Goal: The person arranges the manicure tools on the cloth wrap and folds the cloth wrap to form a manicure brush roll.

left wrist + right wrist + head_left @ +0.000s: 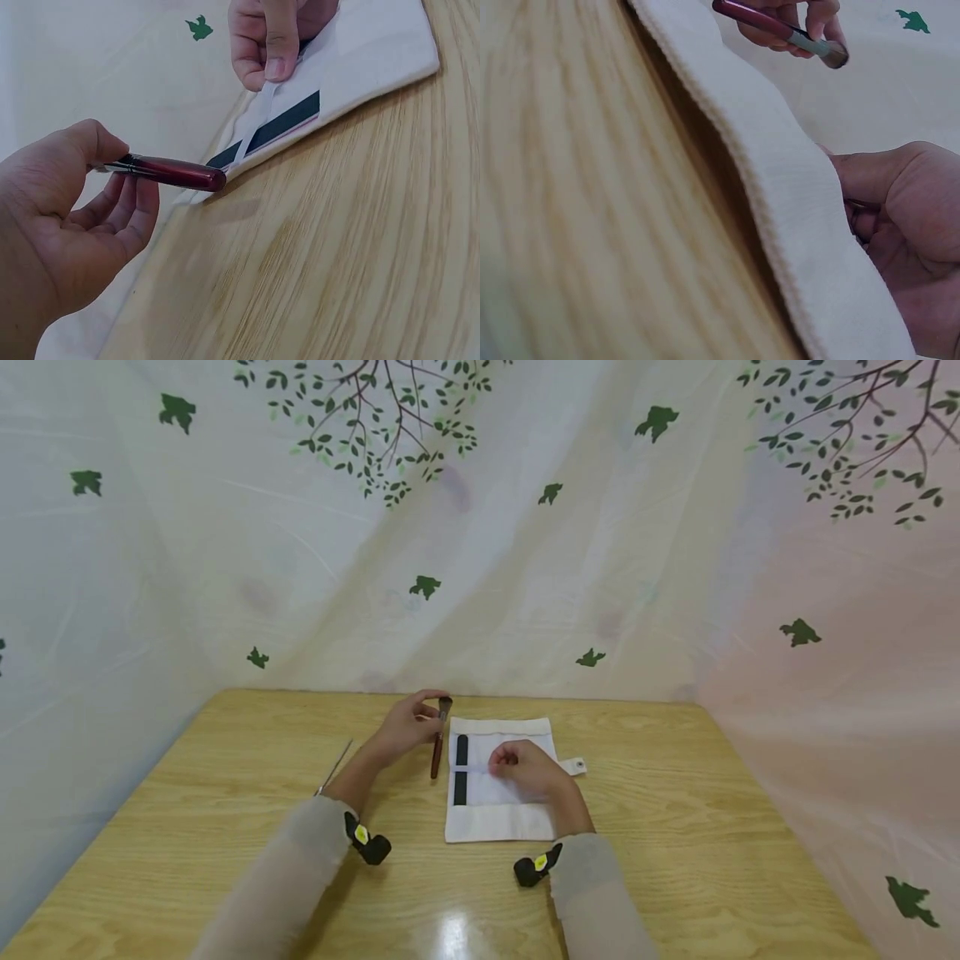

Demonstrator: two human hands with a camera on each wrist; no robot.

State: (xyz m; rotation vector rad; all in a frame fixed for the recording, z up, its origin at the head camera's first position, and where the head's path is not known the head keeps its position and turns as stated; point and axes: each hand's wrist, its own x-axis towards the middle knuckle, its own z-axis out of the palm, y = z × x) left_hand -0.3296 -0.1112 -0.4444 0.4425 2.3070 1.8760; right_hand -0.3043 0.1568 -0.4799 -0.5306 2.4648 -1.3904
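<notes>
My left hand (405, 727) pinches a makeup brush (437, 756) near its bristle end, and the dark red handle points down toward the table. Just right of it, a white fabric roll pouch (501, 823) lies unrolled. My right hand (531, 770) is over the pouch, pinching its thin white elastic band (257, 124) between thumb and finger and pulling it up. A flat black strip-like item (461, 787) sits under the band along the pouch's left side. In the right wrist view the pouch's near edge (780, 195) partly covers my right fingers.
A thin metallic tool (339, 762) lies on the wooden table (675, 827) to the left, partly hidden by my left forearm. The pouch's snap tab (574, 767) sticks out to the right. A leaf-patterned curtain (495, 635) hangs behind the table's far edge.
</notes>
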